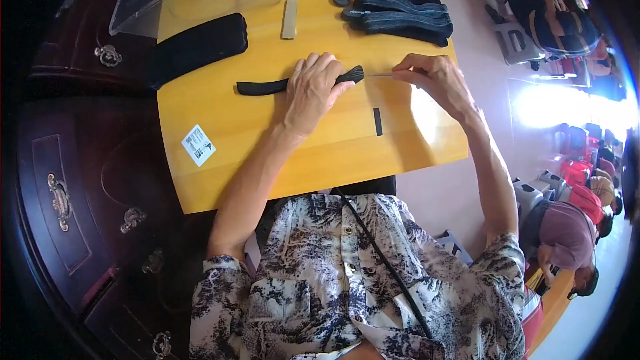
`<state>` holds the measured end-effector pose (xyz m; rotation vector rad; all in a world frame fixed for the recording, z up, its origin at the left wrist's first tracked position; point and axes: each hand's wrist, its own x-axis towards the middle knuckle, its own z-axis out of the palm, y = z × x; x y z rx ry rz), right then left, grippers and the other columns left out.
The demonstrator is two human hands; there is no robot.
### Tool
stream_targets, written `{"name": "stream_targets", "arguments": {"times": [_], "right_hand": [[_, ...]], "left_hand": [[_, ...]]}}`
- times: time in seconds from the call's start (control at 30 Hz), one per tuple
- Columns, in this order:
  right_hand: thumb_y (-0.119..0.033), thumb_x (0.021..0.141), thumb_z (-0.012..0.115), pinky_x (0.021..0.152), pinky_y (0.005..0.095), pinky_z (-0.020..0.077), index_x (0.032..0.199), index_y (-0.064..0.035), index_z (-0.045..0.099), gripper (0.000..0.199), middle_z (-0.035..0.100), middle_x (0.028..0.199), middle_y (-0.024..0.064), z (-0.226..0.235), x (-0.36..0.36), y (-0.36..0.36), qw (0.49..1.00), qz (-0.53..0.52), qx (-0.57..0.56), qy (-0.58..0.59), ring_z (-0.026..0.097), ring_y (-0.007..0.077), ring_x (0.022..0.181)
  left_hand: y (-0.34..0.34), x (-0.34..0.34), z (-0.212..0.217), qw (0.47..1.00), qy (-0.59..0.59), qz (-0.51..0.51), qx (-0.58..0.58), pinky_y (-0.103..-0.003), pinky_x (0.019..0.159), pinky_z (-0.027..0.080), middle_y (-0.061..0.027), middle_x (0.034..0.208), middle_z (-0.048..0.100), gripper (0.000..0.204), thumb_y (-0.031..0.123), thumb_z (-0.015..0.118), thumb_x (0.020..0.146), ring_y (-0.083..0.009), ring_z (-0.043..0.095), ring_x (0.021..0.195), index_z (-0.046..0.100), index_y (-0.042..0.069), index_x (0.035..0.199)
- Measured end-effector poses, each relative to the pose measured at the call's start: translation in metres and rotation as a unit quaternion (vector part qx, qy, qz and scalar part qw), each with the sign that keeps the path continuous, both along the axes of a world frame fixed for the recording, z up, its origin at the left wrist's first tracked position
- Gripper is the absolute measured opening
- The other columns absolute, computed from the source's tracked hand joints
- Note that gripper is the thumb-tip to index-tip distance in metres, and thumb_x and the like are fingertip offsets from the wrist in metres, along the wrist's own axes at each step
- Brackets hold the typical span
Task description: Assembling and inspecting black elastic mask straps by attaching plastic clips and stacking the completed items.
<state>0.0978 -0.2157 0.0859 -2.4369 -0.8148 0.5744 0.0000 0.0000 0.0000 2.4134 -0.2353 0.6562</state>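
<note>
My left hand (312, 90) presses a long, narrow black fabric strip (261, 87) against the yellow table, its fingers closed over the middle. The strip's bunched, ribbed right end (357, 74) sticks out past my thumb. To the right, my right hand (437, 79) is raised with thumb and forefinger pinched on a thin, straight, needle-like piece (380, 75). This piece points left toward the bunched end; whether it touches cannot be made out. Below, between the hands, a short dark strip (378, 122) lies on the table.
Stacked dark fabric bundles (400, 17) lie at the far right of the table (320, 153). A black padded piece (200, 47), a clear plastic bin (207, 1) and a tan strip (289, 19) lie farther left. A white label (199, 145) is near the left edge. Other people sit at right.
</note>
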Motion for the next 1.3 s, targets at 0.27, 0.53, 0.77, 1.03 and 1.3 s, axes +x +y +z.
{"name": "stream_targets", "arguments": {"times": [0.27, 0.53, 0.77, 1.03, 1.3], "right_hand": [[-0.031, 0.085, 0.064, 0.061, 0.0314, 0.0498, 0.092, -0.0111, 0.070, 0.022, 0.069, 0.078, 0.0055, 0.029, -0.031, 0.040, 0.987, 0.039, -0.028, -0.156, 0.066, 0.0183, 0.066], [-0.035, 0.085, 0.062, 0.058, 0.0349, 0.0491, 0.087, -0.0163, 0.068, 0.020, 0.065, 0.066, 0.0056, 0.047, -0.015, 0.036, 0.971, 0.063, -0.061, -0.224, 0.062, 0.0235, 0.059], [-0.032, 0.084, 0.064, 0.059, 0.0332, 0.0492, 0.090, -0.0110, 0.069, 0.022, 0.067, 0.073, 0.0057, 0.038, -0.023, 0.048, 0.971, 0.108, -0.115, -0.181, 0.064, 0.0204, 0.063], [-0.033, 0.085, 0.063, 0.059, 0.0338, 0.0490, 0.089, -0.0109, 0.068, 0.023, 0.066, 0.073, 0.0050, 0.047, -0.026, 0.056, 0.954, 0.141, -0.119, -0.235, 0.064, 0.0220, 0.064], [-0.031, 0.085, 0.062, 0.050, 0.0376, 0.0464, 0.080, -0.0099, 0.061, 0.021, 0.058, 0.059, 0.0079, 0.035, -0.022, 0.055, 0.939, 0.181, -0.080, -0.281, 0.062, 0.0264, 0.058]], "left_hand": [[0.012, -0.009, -0.004, 1.000, 0.008, -0.001, 0.007, -0.037, 0.070, 0.039, -0.0053, 0.081, 0.054, 0.026, 0.024, 0.073, 0.074, -0.0251, 0.053, 0.081, 0.055, 0.008, 0.083], [0.007, -0.010, -0.001, 1.000, 0.003, -0.003, -0.002, -0.037, 0.070, 0.040, -0.0049, 0.082, 0.054, 0.026, 0.023, 0.073, 0.074, -0.0244, 0.053, 0.081, 0.056, 0.006, 0.084], [0.004, -0.011, 0.001, 1.000, 0.006, -0.004, -0.010, -0.037, 0.070, 0.041, -0.0047, 0.082, 0.054, 0.028, 0.023, 0.075, 0.071, -0.0245, 0.053, 0.080, 0.056, 0.006, 0.083], [0.006, -0.010, -0.003, 1.000, -0.001, 0.006, -0.011, -0.038, 0.070, 0.041, -0.0040, 0.082, 0.054, 0.028, 0.024, 0.075, 0.072, -0.0242, 0.053, 0.081, 0.056, 0.007, 0.083], [0.005, -0.009, -0.005, 1.000, -0.011, 0.002, -0.014, -0.038, 0.070, 0.041, -0.0044, 0.082, 0.053, 0.029, 0.024, 0.075, 0.072, -0.0243, 0.053, 0.081, 0.054, 0.007, 0.084]]}}
